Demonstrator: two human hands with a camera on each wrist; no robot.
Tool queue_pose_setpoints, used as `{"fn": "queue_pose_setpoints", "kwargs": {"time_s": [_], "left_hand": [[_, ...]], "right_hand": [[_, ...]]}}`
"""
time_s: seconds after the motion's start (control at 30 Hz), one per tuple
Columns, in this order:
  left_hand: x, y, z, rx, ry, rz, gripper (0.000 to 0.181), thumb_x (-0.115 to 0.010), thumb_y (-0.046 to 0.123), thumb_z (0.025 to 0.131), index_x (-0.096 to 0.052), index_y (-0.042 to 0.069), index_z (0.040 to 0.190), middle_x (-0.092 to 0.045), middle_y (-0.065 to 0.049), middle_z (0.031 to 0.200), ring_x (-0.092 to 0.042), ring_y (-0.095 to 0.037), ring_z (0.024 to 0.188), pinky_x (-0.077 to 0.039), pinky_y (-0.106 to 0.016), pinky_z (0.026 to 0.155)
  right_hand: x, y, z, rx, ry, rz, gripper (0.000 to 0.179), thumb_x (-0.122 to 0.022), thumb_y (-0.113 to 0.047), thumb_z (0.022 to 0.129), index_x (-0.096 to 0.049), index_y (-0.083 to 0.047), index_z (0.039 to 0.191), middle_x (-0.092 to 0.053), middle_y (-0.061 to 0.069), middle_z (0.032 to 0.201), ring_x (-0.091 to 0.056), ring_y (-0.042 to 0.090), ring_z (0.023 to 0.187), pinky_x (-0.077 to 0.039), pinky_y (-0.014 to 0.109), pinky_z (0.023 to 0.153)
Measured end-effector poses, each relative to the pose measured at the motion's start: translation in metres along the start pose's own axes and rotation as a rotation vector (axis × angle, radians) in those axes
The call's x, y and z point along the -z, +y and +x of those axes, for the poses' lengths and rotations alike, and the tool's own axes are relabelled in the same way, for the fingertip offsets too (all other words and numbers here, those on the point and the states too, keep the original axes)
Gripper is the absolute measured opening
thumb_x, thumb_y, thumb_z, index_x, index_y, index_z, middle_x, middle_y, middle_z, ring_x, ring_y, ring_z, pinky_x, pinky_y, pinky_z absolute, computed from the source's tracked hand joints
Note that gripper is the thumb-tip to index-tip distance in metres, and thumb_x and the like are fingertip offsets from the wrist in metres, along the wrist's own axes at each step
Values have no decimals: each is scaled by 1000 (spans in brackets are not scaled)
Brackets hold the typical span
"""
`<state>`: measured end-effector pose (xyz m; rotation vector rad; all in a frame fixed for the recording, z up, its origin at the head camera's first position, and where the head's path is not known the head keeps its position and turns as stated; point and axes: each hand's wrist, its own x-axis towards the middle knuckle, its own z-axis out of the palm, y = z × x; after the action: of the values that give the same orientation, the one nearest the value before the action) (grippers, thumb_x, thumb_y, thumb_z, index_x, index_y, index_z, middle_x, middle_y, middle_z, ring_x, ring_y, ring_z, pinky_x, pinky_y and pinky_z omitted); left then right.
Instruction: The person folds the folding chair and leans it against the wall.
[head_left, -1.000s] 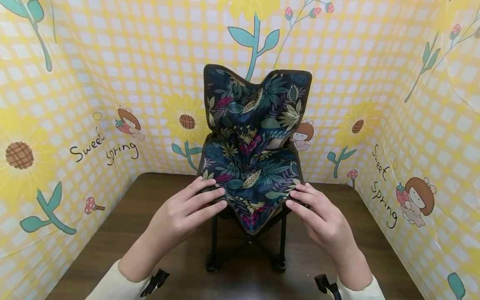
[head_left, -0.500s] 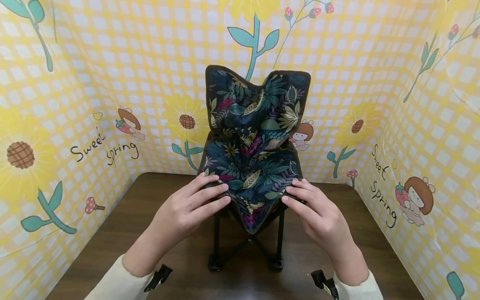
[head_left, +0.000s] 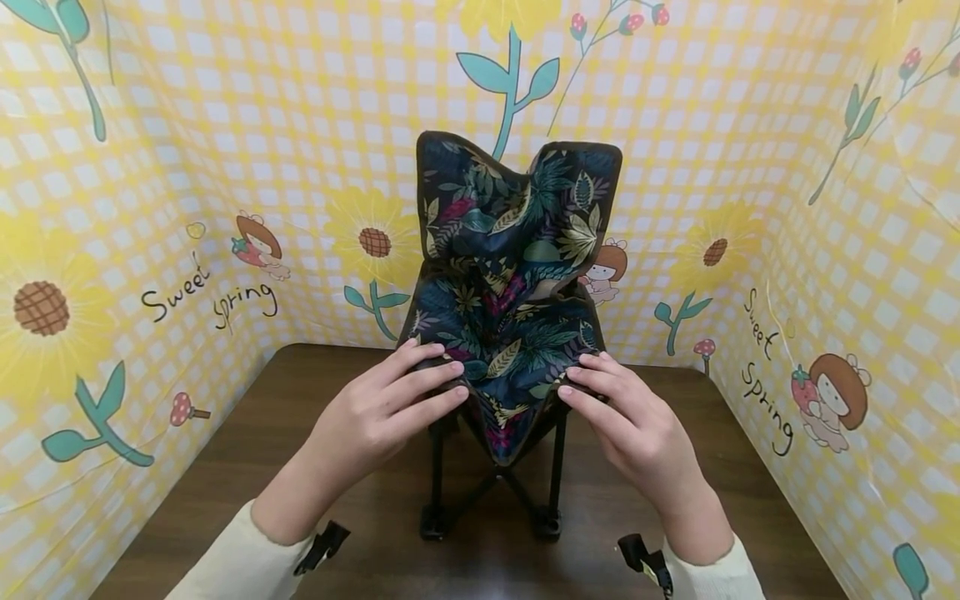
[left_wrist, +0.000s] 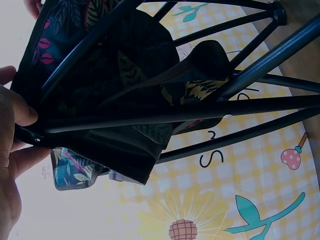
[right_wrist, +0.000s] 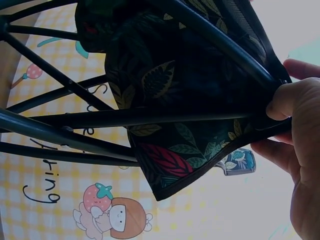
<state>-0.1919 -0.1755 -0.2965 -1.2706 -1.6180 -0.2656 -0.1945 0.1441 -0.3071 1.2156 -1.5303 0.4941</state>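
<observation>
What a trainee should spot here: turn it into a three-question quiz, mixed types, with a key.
1. Multiple choice: where does the left hand grip the folding chair?
A) the top of the backrest
B) a front corner of the seat
C) a foot
2. True or false: the right hand hangs free of the chair.
3. Fill in the blank: the seat's front edge sags in the middle into the shape of the letter ____.

Key:
1. B
2. False; the right hand grips the other front corner.
3. V
</observation>
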Motion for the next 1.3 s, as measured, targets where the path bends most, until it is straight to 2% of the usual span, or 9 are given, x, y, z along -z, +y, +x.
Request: {"fn": "queue_pose_setpoints", "kwargs": {"time_s": [0.7,1.3], "left_hand": [[-9,-4,10,1,-22,-3,30,-53,0,105,-74,9,125,-72,-12,126,-67,-35,116,-55,-54,97],[-16,-7,18,1,-9,-25,31,-54,-2,104,-73,10,127,-71,-12,127,-67,-35,118,-54,-54,101]], "right_hand": [[-2,4,6,-4,-50,-24,23,-55,-3,105,-75,1,114,-72,21,113,-69,39,109,-55,48,100],[-5,6,12,-12,-49,-42,23,-55,-4,105,-74,1,117,-72,19,115,-70,39,108,-55,46,101]]}}
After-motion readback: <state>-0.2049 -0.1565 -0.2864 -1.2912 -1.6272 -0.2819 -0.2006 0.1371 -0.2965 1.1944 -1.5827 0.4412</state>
